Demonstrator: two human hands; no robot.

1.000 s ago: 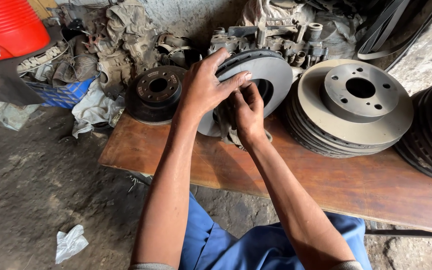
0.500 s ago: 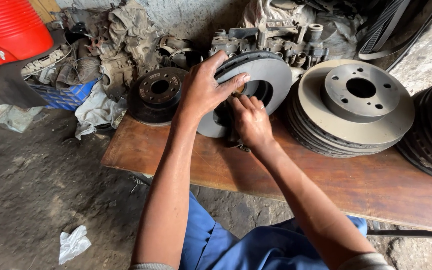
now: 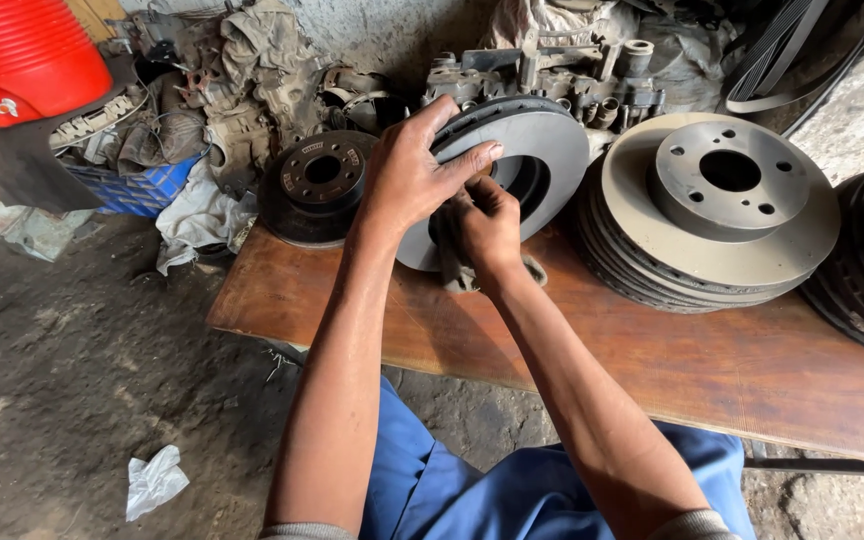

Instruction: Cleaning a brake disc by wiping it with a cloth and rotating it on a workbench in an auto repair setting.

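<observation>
While the left hand (image 3: pixel 414 175) curls over the top rim of an upright grey brake disc (image 3: pixel 537 160), its fingers are bent and closed on the edge, thumb lying across the disc's face. That disc stands tilted on a brown wooden bench (image 3: pixel 752 370), leaning back against a heap of greasy engine parts (image 3: pixel 552 70). Just below, the right hand (image 3: pixel 487 225) is closed round a grimy rag (image 3: pixel 457 275), pressed to the disc's lower face near the centre hole. Right of it lies a stack of flat discs (image 3: pixel 722 215); left of it sits a darker, smaller disc (image 3: pixel 317 185). A red plastic container (image 3: pixel 17 55) shows top left, crumpled white paper (image 3: pixel 155 480) on the dirt floor
</observation>
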